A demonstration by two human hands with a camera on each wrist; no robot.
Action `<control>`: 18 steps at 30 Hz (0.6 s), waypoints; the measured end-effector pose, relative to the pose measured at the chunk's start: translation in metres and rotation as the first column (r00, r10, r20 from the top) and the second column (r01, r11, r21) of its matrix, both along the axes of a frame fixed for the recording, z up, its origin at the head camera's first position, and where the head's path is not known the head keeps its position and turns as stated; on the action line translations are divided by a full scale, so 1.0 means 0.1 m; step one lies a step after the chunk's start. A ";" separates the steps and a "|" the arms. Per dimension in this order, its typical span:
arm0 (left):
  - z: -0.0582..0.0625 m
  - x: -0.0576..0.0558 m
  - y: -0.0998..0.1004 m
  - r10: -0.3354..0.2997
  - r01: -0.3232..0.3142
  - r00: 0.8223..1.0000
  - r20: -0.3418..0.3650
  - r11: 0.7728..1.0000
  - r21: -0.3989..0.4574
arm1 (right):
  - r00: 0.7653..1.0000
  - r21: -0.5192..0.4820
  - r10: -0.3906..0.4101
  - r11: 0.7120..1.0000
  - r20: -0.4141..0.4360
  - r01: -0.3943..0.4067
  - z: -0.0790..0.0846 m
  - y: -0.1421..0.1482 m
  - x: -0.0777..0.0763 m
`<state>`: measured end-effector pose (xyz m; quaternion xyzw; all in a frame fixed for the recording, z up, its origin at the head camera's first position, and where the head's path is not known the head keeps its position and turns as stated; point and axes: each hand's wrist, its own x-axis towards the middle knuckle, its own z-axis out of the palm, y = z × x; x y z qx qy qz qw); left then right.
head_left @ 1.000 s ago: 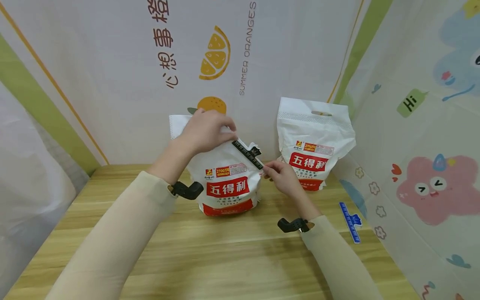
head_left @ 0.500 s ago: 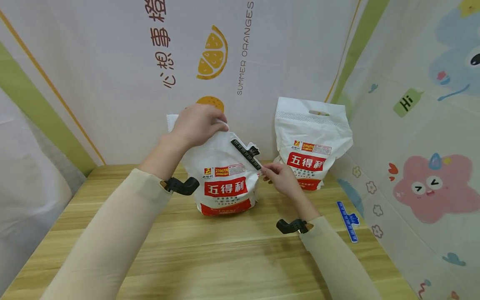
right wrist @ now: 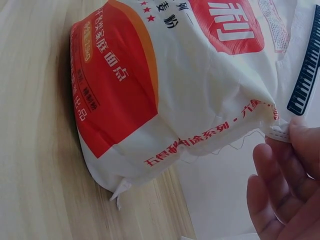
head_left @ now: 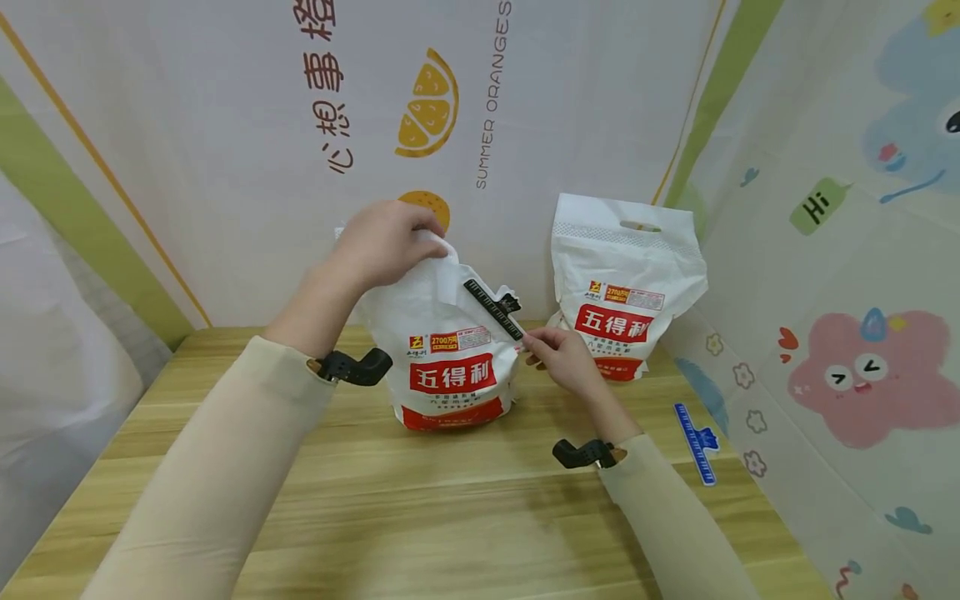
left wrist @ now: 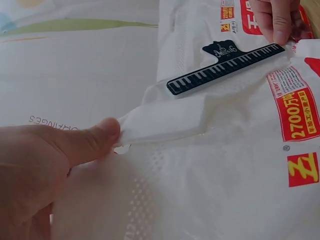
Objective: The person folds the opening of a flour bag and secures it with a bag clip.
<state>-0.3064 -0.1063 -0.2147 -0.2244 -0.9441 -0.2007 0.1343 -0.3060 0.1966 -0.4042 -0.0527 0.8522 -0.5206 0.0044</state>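
Note:
A white flour bag [head_left: 450, 333] with red printing stands on the table. A black clip [head_left: 492, 309] with a piano-key pattern sits slantwise on its upper right edge. My left hand [head_left: 393, 242] pinches the folded top of the bag, left of the clip. In the left wrist view, the thumb [left wrist: 102, 132] presses on a white folded flap [left wrist: 167, 120]. At the clip's lower end, my right hand [head_left: 562, 358] pinches the bag's corner. The right wrist view shows that stitched corner [right wrist: 279, 132] between thumb and fingers.
Behind on the right stands a second white flour bag [head_left: 628, 283] with a handle slot at its top. A blue clip [head_left: 697, 444] of the same shape lies on the wooden table [head_left: 450, 517] at right. Printed curtains hang behind and on the right.
My left hand has moved left along the bag's top, away from the clip's upper end, and a folded flap now shows there. The right hand keeps its place at the corner.

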 end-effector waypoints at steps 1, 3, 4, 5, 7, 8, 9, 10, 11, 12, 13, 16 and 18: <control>0.00 0.01 0.00 0.006 -0.006 1.000 -0.012 1.000 0.005 | 1.000 -0.001 -0.001 1.000 0.001 0.001 0.00 -0.01 0.00; 0.01 0.03 0.01 0.023 -0.022 0.999 -0.042 1.000 0.011 | 1.000 -0.007 0.001 1.000 0.000 -0.001 0.00 -0.02 0.00; 0.00 0.03 0.03 0.034 -0.033 0.998 -0.058 0.999 0.017 | 1.000 -0.009 0.000 1.000 -0.001 0.000 0.00 -0.02 0.00; 0.00 0.03 0.04 0.047 -0.046 0.996 -0.076 0.999 0.020 | 1.000 -0.013 -0.002 1.000 -0.002 0.002 0.00 -0.02 0.00; -0.02 0.04 0.07 0.078 -0.075 0.992 -0.104 0.997 0.031 | 1.000 -0.018 0.000 1.000 -0.009 0.000 -0.01 -0.03 0.00; -0.04 0.03 0.08 0.091 -0.087 0.989 -0.118 0.996 0.032 | 1.000 -0.021 0.001 1.000 -0.013 -0.001 -0.02 -0.03 0.00; -0.05 0.03 0.08 0.100 -0.096 0.986 -0.131 0.995 0.036 | 1.000 -0.021 0.003 1.000 -0.017 -0.004 -0.02 -0.03 0.00; -0.06 0.02 0.08 0.102 -0.097 0.985 -0.138 0.994 0.039 | 1.000 -0.020 0.003 1.000 -0.021 -0.004 -0.03 -0.03 0.00; -0.07 0.02 0.07 0.097 -0.093 0.985 -0.143 0.995 0.036 | 1.000 -0.019 0.004 1.000 -0.023 -0.005 -0.03 -0.03 0.01; -0.07 0.02 0.06 0.093 -0.088 0.986 -0.135 0.995 0.036 | 1.000 -0.015 0.007 1.000 -0.026 -0.007 -0.03 -0.02 0.01; -0.07 0.02 0.03 0.088 -0.085 0.988 -0.125 0.996 0.035 | 1.000 -0.010 0.009 1.000 -0.026 -0.010 -0.02 -0.02 0.01; -0.04 0.03 -0.09 0.083 -0.078 0.994 -0.077 0.995 0.061 | 1.000 -0.002 0.014 1.000 -0.019 -0.014 -0.02 -0.01 0.00; -0.03 0.05 -0.20 0.099 -0.093 0.994 -0.042 0.987 0.134 | 1.000 0.000 0.016 1.000 -0.013 -0.016 -0.01 -0.01 0.00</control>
